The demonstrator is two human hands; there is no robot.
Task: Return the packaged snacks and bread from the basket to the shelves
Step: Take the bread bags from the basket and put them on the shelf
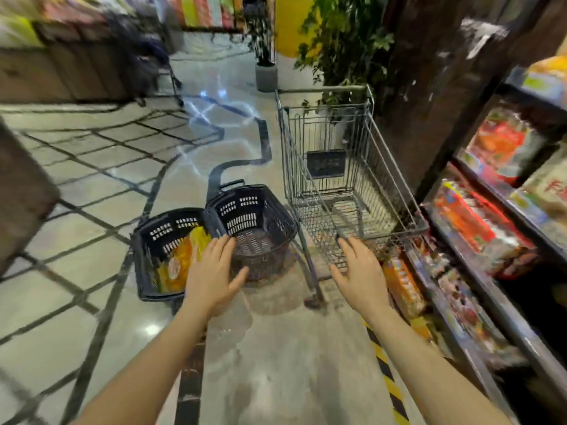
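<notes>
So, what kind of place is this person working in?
Most likely a supermarket or grocery shop. A wire shopping cart stands on the tiled floor, two dark plastic baskets sit beside it, and shelves on the right hold colourful packaged snacks.

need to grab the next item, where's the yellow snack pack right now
In the head view the yellow snack pack lies inside the left basket on the floor, just left of the open left hand and beside the empty right basket.

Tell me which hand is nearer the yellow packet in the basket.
Left. The left hand hovers open beside the yellow packet, overlapping it in view. The right hand is far right, by the cart.
</notes>
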